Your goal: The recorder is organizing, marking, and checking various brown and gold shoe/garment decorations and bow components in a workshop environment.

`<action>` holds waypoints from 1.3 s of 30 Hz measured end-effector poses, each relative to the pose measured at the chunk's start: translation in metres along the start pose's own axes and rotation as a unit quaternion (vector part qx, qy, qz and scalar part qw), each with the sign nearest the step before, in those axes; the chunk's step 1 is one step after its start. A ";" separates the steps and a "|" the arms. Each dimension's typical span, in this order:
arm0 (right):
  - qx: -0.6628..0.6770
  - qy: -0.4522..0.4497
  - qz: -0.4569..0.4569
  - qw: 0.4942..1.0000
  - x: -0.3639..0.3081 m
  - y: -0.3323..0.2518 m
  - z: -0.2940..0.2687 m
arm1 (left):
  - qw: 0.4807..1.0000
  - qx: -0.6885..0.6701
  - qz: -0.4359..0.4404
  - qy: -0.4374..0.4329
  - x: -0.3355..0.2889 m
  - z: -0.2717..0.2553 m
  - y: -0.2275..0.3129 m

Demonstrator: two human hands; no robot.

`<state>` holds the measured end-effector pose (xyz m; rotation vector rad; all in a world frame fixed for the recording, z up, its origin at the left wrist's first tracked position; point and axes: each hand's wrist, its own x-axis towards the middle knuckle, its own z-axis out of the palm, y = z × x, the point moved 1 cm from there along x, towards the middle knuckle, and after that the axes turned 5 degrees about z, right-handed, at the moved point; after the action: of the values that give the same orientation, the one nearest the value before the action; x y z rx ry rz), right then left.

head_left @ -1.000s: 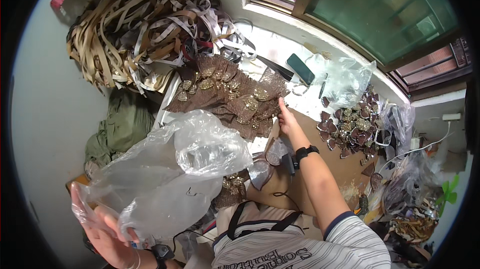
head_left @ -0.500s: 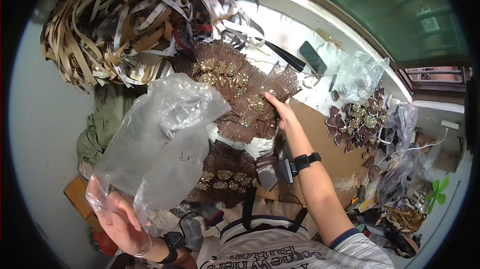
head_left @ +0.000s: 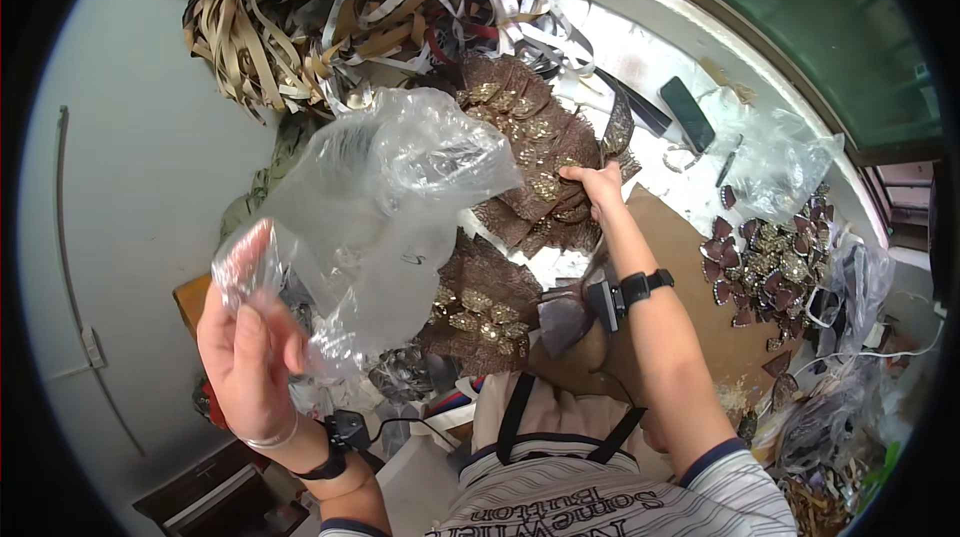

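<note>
At the left, my left hand (head_left: 240,357) grips the mouth of a large clear plastic bag (head_left: 375,207), with some fingers inside the film. The bag spreads up and rightward, its far end overlapping the edge of a brown bundle. My right hand (head_left: 600,187) pinches the right side of that bundle, brown mesh fabric pieces (head_left: 525,157) covered with gold beaded leaf shapes; its thumb lies on top and the other fingers are hidden beneath. Nearer my body lies another brown mesh piece (head_left: 480,302) with gold leaf motifs, partly behind the bag. Dark flat pieces (head_left: 565,322) sit beside it.
A big tangle of beige and white straps (head_left: 350,17) fills the far left. A phone (head_left: 688,114) and a crumpled clear bag (head_left: 785,162) lie far right, by the window. Brown beaded appliqués (head_left: 770,262) are heaped on cardboard (head_left: 665,237). A white cable (head_left: 880,352) runs at the right.
My view has shifted, so the table sits farther right. My left hand has risen with the bag's mouth, fingers curling more. My right hand stays on the brown bundle, which has tilted and bunched.
</note>
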<state>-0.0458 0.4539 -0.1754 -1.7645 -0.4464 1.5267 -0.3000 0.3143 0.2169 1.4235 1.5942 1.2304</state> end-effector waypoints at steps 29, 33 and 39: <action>0.303 -0.465 -0.012 0.832 -0.335 -0.062 -0.208 | 0.887 0.281 0.190 -0.314 -0.043 0.168 0.114; 0.334 -0.565 -0.171 0.735 -0.272 -0.015 -0.195 | 0.759 0.398 0.409 -0.313 -0.053 0.153 0.094; 0.633 -0.600 -0.082 0.482 -0.218 -0.031 -0.203 | 0.825 0.320 0.263 -0.384 -0.072 0.153 0.005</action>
<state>0.1037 0.2625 0.0000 0.6520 0.0292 1.8396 -0.1446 0.2767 0.1627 2.4936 1.0670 0.1999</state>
